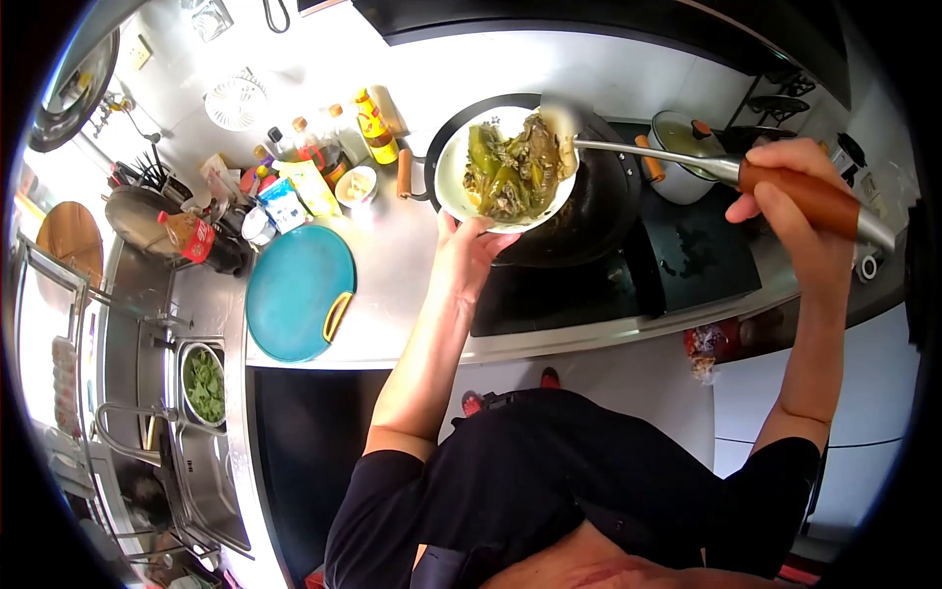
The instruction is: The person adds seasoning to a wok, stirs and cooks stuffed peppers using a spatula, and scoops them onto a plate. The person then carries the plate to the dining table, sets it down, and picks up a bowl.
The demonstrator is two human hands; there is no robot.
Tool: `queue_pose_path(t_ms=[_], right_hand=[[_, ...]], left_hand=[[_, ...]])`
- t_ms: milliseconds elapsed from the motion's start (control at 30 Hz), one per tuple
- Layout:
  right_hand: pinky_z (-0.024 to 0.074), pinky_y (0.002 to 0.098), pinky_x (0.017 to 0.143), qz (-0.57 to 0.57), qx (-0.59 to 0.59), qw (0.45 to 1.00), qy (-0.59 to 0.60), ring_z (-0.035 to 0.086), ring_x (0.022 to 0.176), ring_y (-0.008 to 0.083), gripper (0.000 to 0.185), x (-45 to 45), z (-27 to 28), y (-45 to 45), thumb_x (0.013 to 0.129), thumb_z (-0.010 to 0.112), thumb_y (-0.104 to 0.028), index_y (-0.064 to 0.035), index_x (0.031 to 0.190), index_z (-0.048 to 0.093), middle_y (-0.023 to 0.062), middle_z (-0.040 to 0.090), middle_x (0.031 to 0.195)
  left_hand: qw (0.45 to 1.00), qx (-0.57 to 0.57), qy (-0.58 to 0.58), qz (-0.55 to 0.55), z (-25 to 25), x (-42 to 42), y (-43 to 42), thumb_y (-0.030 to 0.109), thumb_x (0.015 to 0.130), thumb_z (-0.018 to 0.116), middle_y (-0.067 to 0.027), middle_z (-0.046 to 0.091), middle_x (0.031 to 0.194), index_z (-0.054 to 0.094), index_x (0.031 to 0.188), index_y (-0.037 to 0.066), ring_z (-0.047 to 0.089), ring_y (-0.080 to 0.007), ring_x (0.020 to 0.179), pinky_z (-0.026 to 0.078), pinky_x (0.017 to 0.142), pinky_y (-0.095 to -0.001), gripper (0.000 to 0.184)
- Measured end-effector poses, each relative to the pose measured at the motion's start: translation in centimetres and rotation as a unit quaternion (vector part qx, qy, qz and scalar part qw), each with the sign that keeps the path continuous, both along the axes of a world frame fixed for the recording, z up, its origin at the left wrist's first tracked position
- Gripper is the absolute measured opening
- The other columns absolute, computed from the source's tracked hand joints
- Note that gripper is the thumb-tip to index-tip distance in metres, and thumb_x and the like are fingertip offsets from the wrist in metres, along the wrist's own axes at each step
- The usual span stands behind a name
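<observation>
My left hand (471, 253) holds a white plate (449, 187) by its near rim. Cooked green peppers and darker pieces (512, 172) fill the plate, which is over the left part of a black wok (599, 216). In my right hand (800, 187) is the brown handle of a metal utensil (667, 157), fingers wrapped round it. Its head, blurred, meets the plate's right edge beside the food.
A teal cutting board (299, 294) lies left on the counter, near bottles (373, 123) and a small bowl (356, 187). A lidded pot (677, 162) stands right of the wok. Leafy greens (206, 385) fill a bowl in the sink (211, 481).
</observation>
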State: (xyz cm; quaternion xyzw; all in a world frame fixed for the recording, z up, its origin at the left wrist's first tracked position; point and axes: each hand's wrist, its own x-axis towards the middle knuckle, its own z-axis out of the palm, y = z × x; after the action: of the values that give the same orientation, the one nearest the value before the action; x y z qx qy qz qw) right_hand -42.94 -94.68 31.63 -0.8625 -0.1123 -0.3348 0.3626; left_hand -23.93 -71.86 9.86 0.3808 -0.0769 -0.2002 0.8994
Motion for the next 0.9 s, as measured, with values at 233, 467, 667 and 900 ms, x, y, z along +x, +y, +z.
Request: queue_pose_path(t_ms=[233,467,667,900], right_hand=[[0.0481,0.0281,0.063,0.047,-0.263,0.963,-0.044,0.06,0.069,0.0196,0.033,-0.4,2.6,1.3,0.069,0.066,0.006,-0.0012,0.101,0.062,0.0108,0.064,0.082],[0.0493,0.0266,0.073,-0.012,-0.263,0.963,-0.049,0.063,0.078,0.0157,0.027,-1.2,3.0,-0.8,0.082,0.06,-0.002,-0.0004,0.109,0.06,0.0116,0.065,0.089],[0.0542,0.0255,0.075,-0.04,0.009,0.998,-0.057,0.069,0.075,0.0166,0.025,1.3,0.1,-5.6,0.093,0.053,-0.016,-0.0007,0.111,0.062,0.0117,0.068,0.084],[0.0534,0.0251,0.076,0.051,0.093,0.991,0.078,0.068,0.083,0.016,0.021,10.6,-6.0,-11.1,0.087,0.063,-0.012,0.0008,0.103,0.063,0.0078,0.067,0.091]], left_hand=[[0.999,-0.027,0.001,-0.024,0.2,0.2,0.1,-0.003,0.078,0.047,-0.022,0.047,0.13,0.027,0.138,0.006,0.063,-0.0403,0.1,0.058,0.084,-0.0457,0.065],[0.998,-0.041,0.009,-0.049,0.9,-0.2,0.2,-0.003,0.076,0.048,-0.0228,0.046,0.131,0.024,0.14,0.006,0.062,-0.0422,0.1,0.058,0.084,-0.0466,0.068],[0.998,-0.023,0.006,-0.05,0.6,0.2,1.1,-0.003,0.078,0.047,-0.0218,0.046,0.131,0.026,0.14,0.006,0.062,-0.0392,0.102,0.058,0.084,-0.0458,0.066],[0.993,0.046,0.003,0.105,1.7,-2.2,7.0,0.003,0.079,0.05,-0.0202,0.052,0.129,0.033,0.138,0.003,0.064,-0.0369,0.1,0.06,0.077,-0.0462,0.062]])
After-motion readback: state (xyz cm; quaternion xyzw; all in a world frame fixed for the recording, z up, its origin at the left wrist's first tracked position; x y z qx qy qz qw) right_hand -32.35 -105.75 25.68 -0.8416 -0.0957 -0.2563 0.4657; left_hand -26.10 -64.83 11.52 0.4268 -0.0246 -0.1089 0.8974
